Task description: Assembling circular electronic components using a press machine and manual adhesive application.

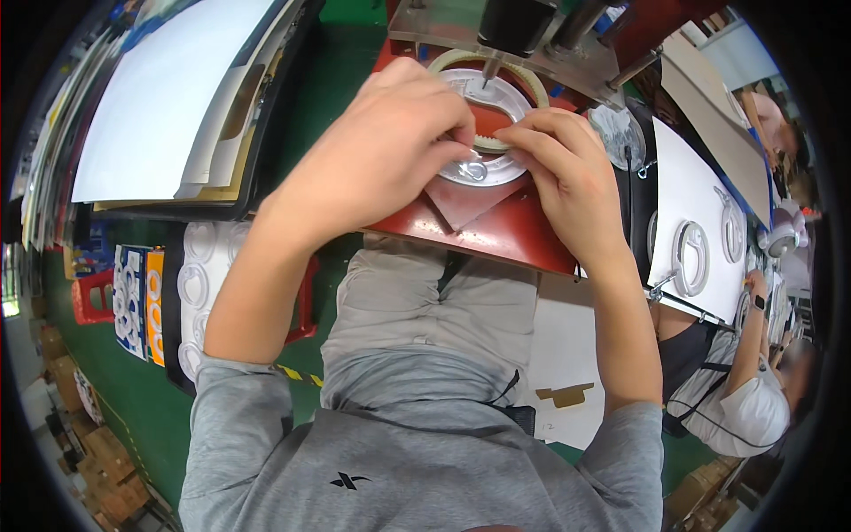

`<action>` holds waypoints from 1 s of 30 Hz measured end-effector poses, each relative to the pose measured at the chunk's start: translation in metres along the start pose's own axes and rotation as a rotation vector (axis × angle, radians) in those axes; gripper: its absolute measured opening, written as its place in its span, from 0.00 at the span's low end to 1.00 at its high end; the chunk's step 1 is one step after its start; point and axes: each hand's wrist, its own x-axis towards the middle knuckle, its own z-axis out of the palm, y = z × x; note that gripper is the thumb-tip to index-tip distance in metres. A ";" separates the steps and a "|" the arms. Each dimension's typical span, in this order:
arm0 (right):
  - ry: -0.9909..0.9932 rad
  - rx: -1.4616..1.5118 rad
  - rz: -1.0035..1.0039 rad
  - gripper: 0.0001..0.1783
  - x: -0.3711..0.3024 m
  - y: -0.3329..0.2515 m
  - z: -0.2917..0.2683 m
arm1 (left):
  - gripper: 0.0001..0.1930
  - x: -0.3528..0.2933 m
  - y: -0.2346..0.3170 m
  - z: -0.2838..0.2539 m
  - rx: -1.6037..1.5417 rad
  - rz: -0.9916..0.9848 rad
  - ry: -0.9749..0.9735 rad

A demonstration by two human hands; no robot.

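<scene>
A silvery-white ring-shaped part [507, 99] with a curved opening lies on the red machine table [509, 222], under a thin metal tip [488, 73]. From the left, my left hand [394, 133] reaches over the ring with thumb and fingers pinched together beside a small shiny loop-shaped piece [474, 168] on its near edge. What sits in that pinch is hidden. My right hand [567, 164] is closed at the ring's right side, its fingertips pressed together on the rim. A cream-coloured round rim [536, 84] shows behind the ring.
The machine's black head [516, 27] and a clear plate [434, 31] hang just beyond my hands. Paper stacks [160, 106] rise at left. On the right, more rings [690, 257] rest on a white board [665, 204], and a co-worker [745, 399] sits nearby.
</scene>
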 end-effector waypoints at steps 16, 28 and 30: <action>0.049 -0.013 0.044 0.11 -0.002 -0.020 0.010 | 0.06 -0.023 -0.004 -0.005 -0.072 -0.086 -0.010; 0.035 0.063 0.057 0.14 0.003 -0.019 0.009 | 0.04 -0.016 -0.027 -0.011 -0.161 -0.069 -0.126; 0.017 0.048 0.061 0.14 0.004 -0.019 0.006 | 0.05 -0.012 -0.029 -0.011 -0.156 -0.057 -0.140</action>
